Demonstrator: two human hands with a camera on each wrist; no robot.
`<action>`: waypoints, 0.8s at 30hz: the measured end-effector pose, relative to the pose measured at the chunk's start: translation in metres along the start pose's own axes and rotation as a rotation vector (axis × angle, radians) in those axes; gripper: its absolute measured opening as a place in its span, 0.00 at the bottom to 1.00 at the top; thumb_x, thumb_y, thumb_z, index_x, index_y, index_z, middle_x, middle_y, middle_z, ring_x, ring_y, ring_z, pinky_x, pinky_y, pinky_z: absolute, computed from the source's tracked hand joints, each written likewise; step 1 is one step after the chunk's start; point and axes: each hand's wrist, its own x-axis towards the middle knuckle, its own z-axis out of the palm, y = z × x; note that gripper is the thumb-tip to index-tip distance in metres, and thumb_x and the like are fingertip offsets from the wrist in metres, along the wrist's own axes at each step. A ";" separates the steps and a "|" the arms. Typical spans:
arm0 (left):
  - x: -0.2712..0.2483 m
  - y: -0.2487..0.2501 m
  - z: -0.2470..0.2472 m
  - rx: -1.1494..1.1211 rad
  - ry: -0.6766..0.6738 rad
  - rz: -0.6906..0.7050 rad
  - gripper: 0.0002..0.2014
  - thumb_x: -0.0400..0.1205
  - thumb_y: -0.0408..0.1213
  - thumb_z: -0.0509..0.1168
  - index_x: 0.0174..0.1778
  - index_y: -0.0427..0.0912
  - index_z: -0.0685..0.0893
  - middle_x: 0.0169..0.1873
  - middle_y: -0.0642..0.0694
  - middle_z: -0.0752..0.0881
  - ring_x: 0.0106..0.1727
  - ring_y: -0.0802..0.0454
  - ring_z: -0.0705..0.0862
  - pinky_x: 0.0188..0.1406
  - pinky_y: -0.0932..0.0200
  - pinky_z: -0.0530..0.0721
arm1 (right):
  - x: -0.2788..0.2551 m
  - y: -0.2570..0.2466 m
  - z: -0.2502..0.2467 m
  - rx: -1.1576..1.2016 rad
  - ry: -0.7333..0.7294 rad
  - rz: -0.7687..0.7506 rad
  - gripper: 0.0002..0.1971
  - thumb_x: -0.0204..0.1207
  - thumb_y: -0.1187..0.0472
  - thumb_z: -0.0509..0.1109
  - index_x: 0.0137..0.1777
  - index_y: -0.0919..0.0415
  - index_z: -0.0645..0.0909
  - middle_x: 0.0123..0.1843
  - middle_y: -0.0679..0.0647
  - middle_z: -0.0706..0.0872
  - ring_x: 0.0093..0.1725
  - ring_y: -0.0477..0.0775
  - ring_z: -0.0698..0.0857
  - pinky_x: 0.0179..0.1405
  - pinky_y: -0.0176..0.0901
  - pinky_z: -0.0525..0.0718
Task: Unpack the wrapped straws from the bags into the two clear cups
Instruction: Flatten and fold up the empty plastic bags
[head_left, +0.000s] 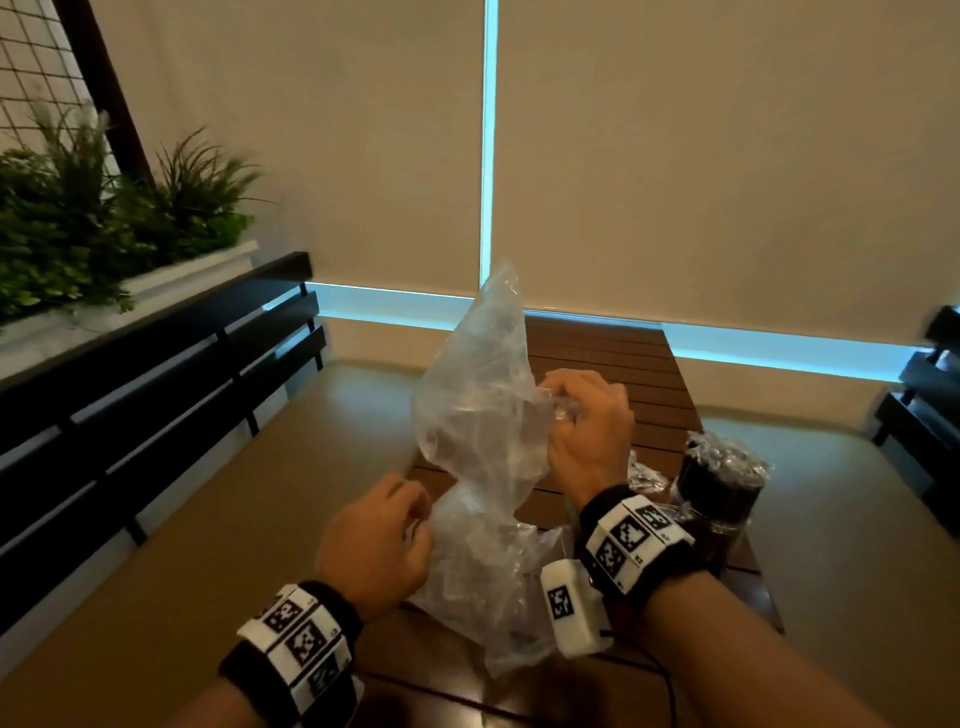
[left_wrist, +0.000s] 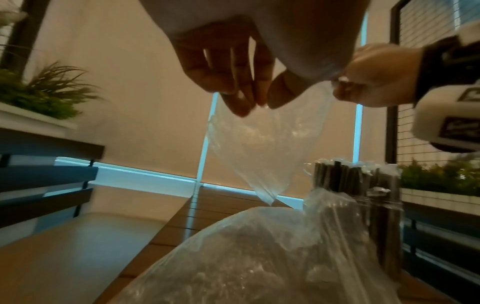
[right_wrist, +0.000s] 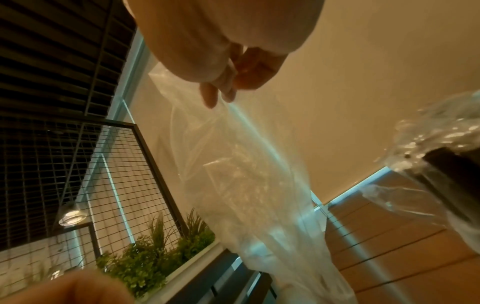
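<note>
My left hand (head_left: 375, 548) pinches one edge of the clear bag (head_left: 475, 415), fingertips (left_wrist: 241, 100) closed on the film; my right hand (head_left: 584, 421) is curled tight around a bunched part of the same bag, further from me; both hold it off the desk (head_left: 597, 353) so it hangs slack and I can pull it apart or check it; it looks empty, no straws visible inside, though the film is crumpled and glary; a second bag (left_wrist: 259, 257) lies heaped on the desk under my hands, contents unclear; near the right edge of the desk stands a clear cup (head_left: 719, 499) already packed with dark wrapped straws (left_wrist: 345, 174), upright, wrapper ends sticking out on top; a second cup seems to stand just beside it, hard to tell.
</note>
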 end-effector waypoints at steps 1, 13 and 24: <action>-0.003 -0.005 0.000 0.015 -0.009 -0.047 0.07 0.75 0.48 0.62 0.46 0.53 0.78 0.43 0.60 0.73 0.29 0.62 0.75 0.25 0.67 0.72 | 0.001 -0.003 0.002 0.034 -0.006 -0.020 0.10 0.67 0.68 0.81 0.40 0.52 0.87 0.44 0.43 0.88 0.44 0.49 0.76 0.38 0.22 0.64; 0.034 -0.006 -0.027 0.608 -0.566 0.535 0.30 0.73 0.50 0.72 0.70 0.48 0.75 0.66 0.45 0.80 0.70 0.42 0.77 0.73 0.39 0.62 | -0.124 0.019 0.014 -0.008 -0.705 -0.240 0.13 0.66 0.68 0.69 0.49 0.53 0.80 0.63 0.48 0.79 0.62 0.50 0.75 0.59 0.41 0.80; -0.009 -0.034 0.051 0.483 -0.689 0.246 0.13 0.69 0.43 0.65 0.48 0.45 0.82 0.53 0.44 0.77 0.52 0.41 0.81 0.51 0.46 0.81 | -0.163 0.035 0.027 -0.264 -0.914 0.249 0.14 0.77 0.53 0.68 0.55 0.48 0.64 0.59 0.48 0.80 0.54 0.57 0.85 0.48 0.46 0.81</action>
